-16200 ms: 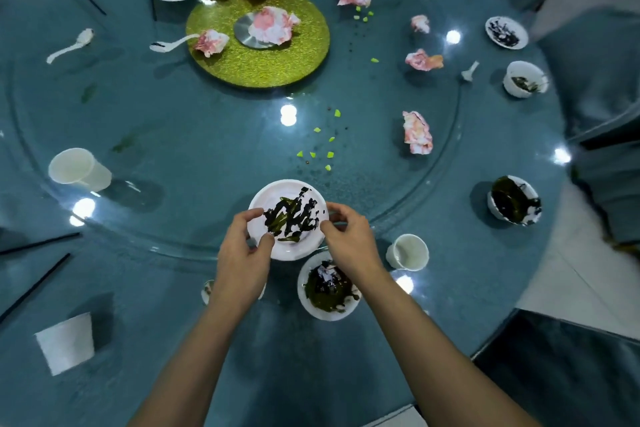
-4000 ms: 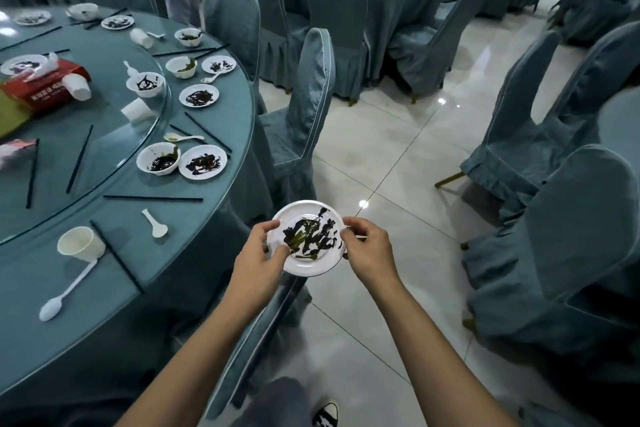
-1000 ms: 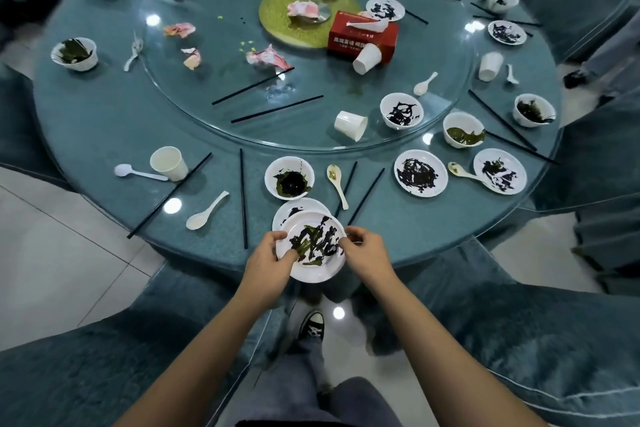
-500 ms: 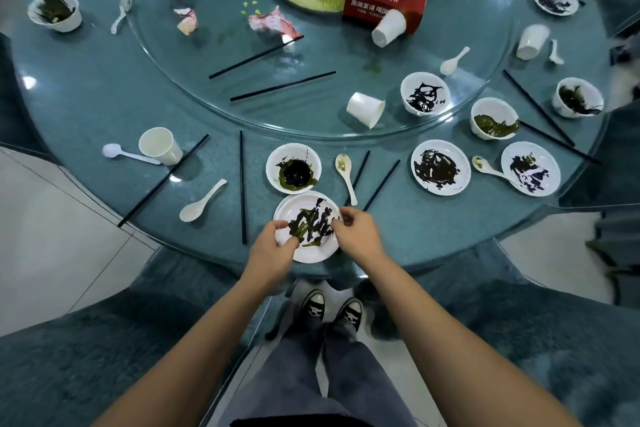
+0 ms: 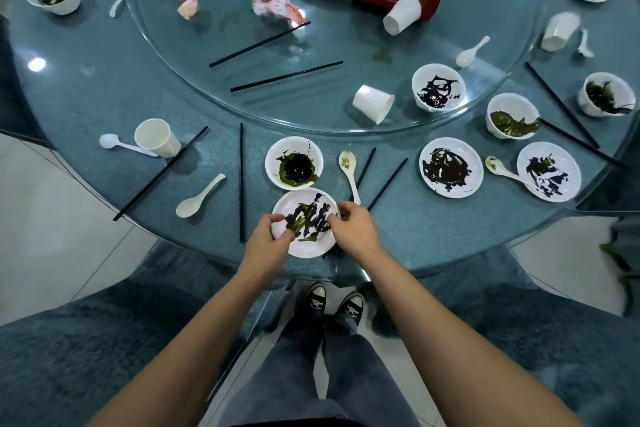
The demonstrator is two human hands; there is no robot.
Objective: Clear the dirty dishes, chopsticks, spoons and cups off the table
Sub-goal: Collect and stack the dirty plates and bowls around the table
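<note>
Dirty plate (image 5: 306, 222), smeared dark and green, sits at the near edge of the bench (image 5: 433, 236), just in front of a soiled bowl (image 5: 294, 163). The left hand (image 5: 265, 246) pinches its left rim, fingers (image 5: 277, 218) curled over the edge; the right hand (image 5: 353, 225) grips the right rim likewise. A spoon (image 5: 349, 172) lies just right of the bowl, black chopsticks (image 5: 388, 178) beside it.

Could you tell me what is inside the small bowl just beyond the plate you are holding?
The bowl holds a dark sauce pool edged with green scraps; its bottom beneath is covered.
</note>
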